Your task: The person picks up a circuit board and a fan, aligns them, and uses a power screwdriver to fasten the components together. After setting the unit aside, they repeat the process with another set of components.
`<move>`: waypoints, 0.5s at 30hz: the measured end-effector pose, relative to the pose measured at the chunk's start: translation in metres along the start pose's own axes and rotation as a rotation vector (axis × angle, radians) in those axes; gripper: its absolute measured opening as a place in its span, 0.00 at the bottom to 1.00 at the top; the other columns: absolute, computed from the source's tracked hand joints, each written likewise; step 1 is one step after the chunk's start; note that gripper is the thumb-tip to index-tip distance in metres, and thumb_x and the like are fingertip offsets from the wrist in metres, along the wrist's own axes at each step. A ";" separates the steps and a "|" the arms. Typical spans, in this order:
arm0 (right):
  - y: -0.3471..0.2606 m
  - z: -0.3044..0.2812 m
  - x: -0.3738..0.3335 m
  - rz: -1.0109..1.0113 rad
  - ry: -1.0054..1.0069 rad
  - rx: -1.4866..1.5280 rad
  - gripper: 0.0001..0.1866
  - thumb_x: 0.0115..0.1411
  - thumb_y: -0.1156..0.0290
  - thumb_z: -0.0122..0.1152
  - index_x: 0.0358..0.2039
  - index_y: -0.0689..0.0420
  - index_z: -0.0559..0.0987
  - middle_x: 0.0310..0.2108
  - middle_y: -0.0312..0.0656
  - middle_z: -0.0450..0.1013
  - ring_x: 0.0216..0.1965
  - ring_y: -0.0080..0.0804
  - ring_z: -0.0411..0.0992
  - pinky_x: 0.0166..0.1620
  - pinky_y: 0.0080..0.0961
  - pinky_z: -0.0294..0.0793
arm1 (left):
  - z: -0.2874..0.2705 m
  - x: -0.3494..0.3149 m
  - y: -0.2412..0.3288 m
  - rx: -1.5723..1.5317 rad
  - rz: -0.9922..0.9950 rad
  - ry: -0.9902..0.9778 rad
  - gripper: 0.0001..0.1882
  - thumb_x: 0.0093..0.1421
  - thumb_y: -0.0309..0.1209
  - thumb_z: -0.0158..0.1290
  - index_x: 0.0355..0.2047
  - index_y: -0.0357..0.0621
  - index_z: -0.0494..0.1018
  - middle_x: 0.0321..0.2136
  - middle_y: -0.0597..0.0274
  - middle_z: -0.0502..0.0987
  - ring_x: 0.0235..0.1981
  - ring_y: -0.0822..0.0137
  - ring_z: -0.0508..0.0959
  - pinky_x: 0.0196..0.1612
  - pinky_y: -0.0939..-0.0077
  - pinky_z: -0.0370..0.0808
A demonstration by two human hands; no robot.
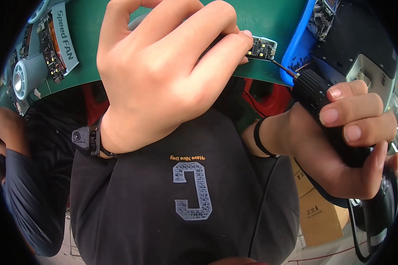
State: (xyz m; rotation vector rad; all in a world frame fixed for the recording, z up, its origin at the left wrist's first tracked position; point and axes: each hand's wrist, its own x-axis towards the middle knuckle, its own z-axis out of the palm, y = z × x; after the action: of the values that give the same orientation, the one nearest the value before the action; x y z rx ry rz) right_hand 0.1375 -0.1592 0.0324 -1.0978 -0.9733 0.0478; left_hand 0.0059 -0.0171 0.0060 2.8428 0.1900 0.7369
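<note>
My left hand (163, 70) is closed over a small part at the table's near edge, with thumb and fingers pinching it. Most of that part is hidden beneath the hand. Its right end sticks out: a black circuit board (262, 52) with small yellowish components, set in a pale blue plastic housing. In my right hand (358, 117) is a black electric screwdriver (311, 90), fingers wrapped round its body. The screwdriver leans to the upper left, and its thin bit reaches the board's right end. Whether a screw sits under the tip, I cannot tell.
A blue tray (288, 57) with small dark screws (300, 64) stands right of the board. Beyond it is a black-topped device (353, 39). Pale blue housings (64, 42) with boards lie at the left on the green table (86, 26). Another person's arm (31, 185) is at far left.
</note>
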 end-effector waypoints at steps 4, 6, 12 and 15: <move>-0.013 -0.022 0.023 0.176 -0.448 -0.114 0.09 0.63 0.65 0.42 0.40 0.50 0.69 0.22 0.39 0.64 0.14 0.31 0.62 0.25 0.36 0.69 | 0.002 -0.002 -0.003 -0.036 -0.010 0.010 0.14 0.44 0.34 0.70 0.33 0.54 0.84 0.31 0.77 0.81 0.30 0.73 0.78 0.41 0.75 0.65; -0.004 -0.021 0.007 0.108 -0.333 -0.045 0.09 0.63 0.66 0.41 0.42 0.49 0.69 0.22 0.39 0.64 0.14 0.31 0.63 0.24 0.36 0.70 | 0.003 -0.004 -0.004 -0.055 -0.018 0.016 0.14 0.44 0.34 0.70 0.33 0.54 0.84 0.31 0.77 0.81 0.30 0.73 0.78 0.41 0.75 0.65; -0.011 0.007 -0.003 0.133 -0.190 -0.212 0.12 0.63 0.70 0.40 0.47 0.47 0.67 0.22 0.40 0.64 0.13 0.32 0.63 0.24 0.36 0.73 | 0.007 -0.004 -0.010 -0.110 -0.029 0.038 0.13 0.45 0.34 0.69 0.33 0.53 0.83 0.31 0.77 0.80 0.30 0.73 0.77 0.39 0.75 0.66; -0.007 0.007 -0.003 0.124 -0.200 -0.162 0.14 0.63 0.70 0.40 0.48 0.47 0.66 0.22 0.41 0.64 0.13 0.32 0.62 0.23 0.36 0.73 | 0.008 -0.005 -0.012 -0.130 -0.035 0.052 0.13 0.45 0.34 0.69 0.33 0.53 0.83 0.31 0.77 0.80 0.29 0.73 0.77 0.38 0.75 0.66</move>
State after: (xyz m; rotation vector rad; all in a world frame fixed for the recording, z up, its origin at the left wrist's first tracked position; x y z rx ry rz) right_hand 0.1276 -0.1588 0.0360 -1.3206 -1.1014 0.1852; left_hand 0.0051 -0.0076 -0.0059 2.6932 0.1917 0.7868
